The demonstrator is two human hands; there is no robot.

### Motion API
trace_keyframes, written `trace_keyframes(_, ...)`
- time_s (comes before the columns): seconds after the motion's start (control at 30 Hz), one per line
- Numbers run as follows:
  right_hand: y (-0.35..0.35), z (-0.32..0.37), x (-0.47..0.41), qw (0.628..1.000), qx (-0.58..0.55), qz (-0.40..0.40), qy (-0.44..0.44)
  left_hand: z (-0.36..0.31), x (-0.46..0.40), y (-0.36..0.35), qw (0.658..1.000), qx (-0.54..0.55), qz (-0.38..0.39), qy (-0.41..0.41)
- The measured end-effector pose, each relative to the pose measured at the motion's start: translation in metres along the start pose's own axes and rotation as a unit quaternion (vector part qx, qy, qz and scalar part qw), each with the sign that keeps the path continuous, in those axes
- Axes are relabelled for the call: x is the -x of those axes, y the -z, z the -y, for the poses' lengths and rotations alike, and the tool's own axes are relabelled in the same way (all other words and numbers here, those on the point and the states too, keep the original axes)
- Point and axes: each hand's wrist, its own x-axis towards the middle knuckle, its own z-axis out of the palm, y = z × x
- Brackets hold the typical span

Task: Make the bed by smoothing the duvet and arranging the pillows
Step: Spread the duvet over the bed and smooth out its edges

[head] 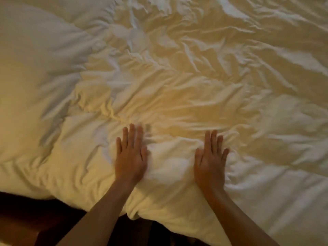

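A white duvet (177, 77) covers the bed and fills nearly the whole view, heavily wrinkled across its middle and far side. My left hand (130, 155) lies flat on it, palm down, fingers straight and together. My right hand (210, 160) rests flat on it a short way to the right, fingers straight too. Both hands are near the duvet's front edge, which hangs over the side of the bed. A smoother, puffier stretch of white bedding lies at the far left. No pillow can be made out for certain.
Below the duvet's front edge (142, 215) the bed's side and the floor (35, 219) are dark, at the lower left and bottom centre.
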Motion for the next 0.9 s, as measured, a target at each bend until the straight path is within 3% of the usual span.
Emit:
trace_keyframes(0.1,-0.027,0.013,0.064,0.985,0.040,0.079,0.146,-0.026,0.049,-0.010,0.994,0.023,0.044,-0.098)
trace_keyframes(0.2,-0.034,-0.018,0.083,0.969,0.101,0.103,0.200,0.005,0.066,-0.020,0.993,-0.042,0.069,-0.092)
trace_keyframes(0.3,-0.018,-0.048,0.082,0.965,0.152,0.120,0.179,0.050,0.073,-0.004,0.988,-0.112,0.097,-0.048)
trace_keyframes(0.37,0.000,-0.055,0.081,0.973,0.170,0.122,0.099,0.068,0.078,0.019,0.983,-0.134,0.128,-0.006)
trace_keyframes(0.47,0.032,-0.042,0.070,0.983,0.113,0.132,-0.052,0.074,0.077,0.056,0.979,-0.116,0.141,0.094)
trace_keyframes(0.53,0.054,-0.019,0.062,0.986,0.041,0.128,-0.104,0.068,0.076,0.081,0.979,-0.089,0.131,0.128)
trace_keyframes(0.73,0.087,0.067,0.050,0.989,-0.114,0.093,-0.005,0.055,0.049,0.144,0.990,-0.043,0.092,0.094)
trace_keyframes(0.9,0.100,0.128,0.010,0.985,-0.163,0.054,0.031,0.052,-0.013,0.185,0.998,-0.016,0.029,0.058)
